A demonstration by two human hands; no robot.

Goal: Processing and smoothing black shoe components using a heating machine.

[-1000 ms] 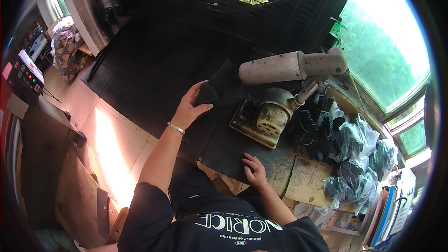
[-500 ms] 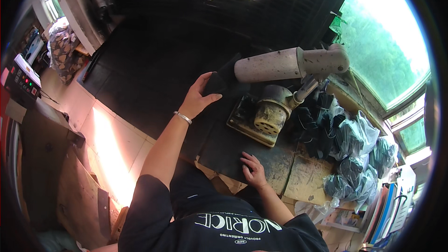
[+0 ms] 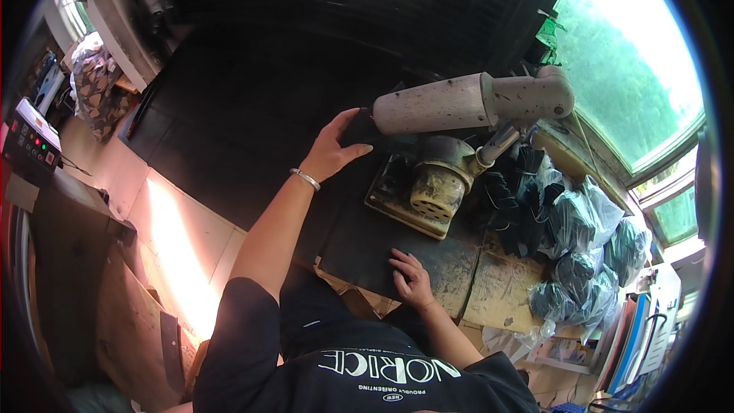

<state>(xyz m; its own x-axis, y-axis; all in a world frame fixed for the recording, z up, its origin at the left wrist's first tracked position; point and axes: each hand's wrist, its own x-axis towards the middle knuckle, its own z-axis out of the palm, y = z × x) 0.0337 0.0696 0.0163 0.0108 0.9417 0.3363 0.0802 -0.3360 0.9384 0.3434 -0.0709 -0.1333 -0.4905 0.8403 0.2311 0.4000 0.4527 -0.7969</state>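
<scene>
My left hand (image 3: 334,149) reaches far over the dark tabletop, thumb and fingers closed on a black, flexible-looking piece (image 3: 356,131). The piece is at the left end of a grey ribbed cylinder (image 3: 432,104), part of a jointed machine; some of it may be hidden under the cylinder. Below the cylinder stands the machine's worn yellow-and-black round housing (image 3: 437,189) on a flat base. My right hand (image 3: 414,281) holds nothing and lies at the table's near edge, fingers stretched out and apart.
Clear plastic bags (image 3: 585,218) with dark contents are heaped right of the machine, beside loose black pieces (image 3: 527,199). The bench (image 3: 508,291) has a bare, worn wooden part at the right. A control box (image 3: 34,138) with lit buttons stands far left. Windows are at the right.
My left hand has moved right with the black piece, closer to the grey cylinder's end, and less of the piece shows. My right hand stays at the table edge. The view shifted slightly.
</scene>
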